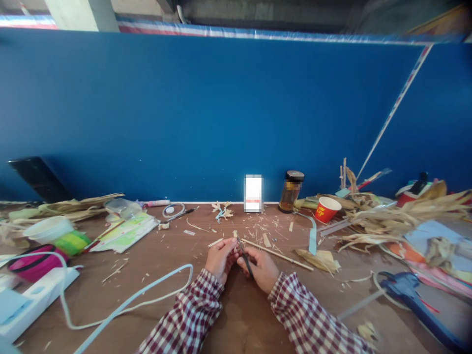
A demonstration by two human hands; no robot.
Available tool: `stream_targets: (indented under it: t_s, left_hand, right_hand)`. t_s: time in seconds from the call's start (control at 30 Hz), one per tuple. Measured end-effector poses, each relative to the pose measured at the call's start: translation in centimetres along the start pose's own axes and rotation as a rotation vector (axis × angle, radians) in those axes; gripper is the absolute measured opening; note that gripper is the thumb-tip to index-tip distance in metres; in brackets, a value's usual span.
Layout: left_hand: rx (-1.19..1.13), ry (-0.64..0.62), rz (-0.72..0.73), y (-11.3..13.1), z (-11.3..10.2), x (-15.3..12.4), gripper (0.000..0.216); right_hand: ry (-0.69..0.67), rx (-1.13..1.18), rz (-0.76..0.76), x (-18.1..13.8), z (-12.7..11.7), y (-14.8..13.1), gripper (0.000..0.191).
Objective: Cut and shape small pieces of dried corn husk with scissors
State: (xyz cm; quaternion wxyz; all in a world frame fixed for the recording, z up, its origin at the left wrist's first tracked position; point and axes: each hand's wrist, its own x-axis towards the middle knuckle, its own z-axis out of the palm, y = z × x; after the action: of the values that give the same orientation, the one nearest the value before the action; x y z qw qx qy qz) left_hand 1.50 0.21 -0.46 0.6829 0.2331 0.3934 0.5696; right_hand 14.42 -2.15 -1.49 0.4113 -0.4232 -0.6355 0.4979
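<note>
My left hand (220, 256) is closed in a pinch on a small piece of dry straw (235, 235) above the brown table (162, 265). My right hand (260, 265) is closed round a thin dark tool (245, 256), whose tip points up toward the straw piece. The two hands touch each other near the table's middle. A long thin stick (277, 253) lies just behind my right hand, running to the right. Both sleeves are red and white checked.
Straw scraps litter the table behind the hands. Dry husks (383, 219), a red paper cup (326, 209) and a jar (291, 191) stand at the back right; a blue glue gun (409, 290) lies at the right. A white power strip (33, 300) and cable (125, 302) lie at the left, near a white bowl (47, 228).
</note>
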Motion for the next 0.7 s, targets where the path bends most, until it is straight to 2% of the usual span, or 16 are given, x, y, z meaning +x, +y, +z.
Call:
stream_targets:
  t_s: [0.7]
  left_hand:
    - [0.065, -0.038, 0.039, 0.2, -0.3, 0.1, 0.028]
  right_hand:
    - [-0.011, 0.066, 0.006, 0.5, -0.1, 1.6, 0.030]
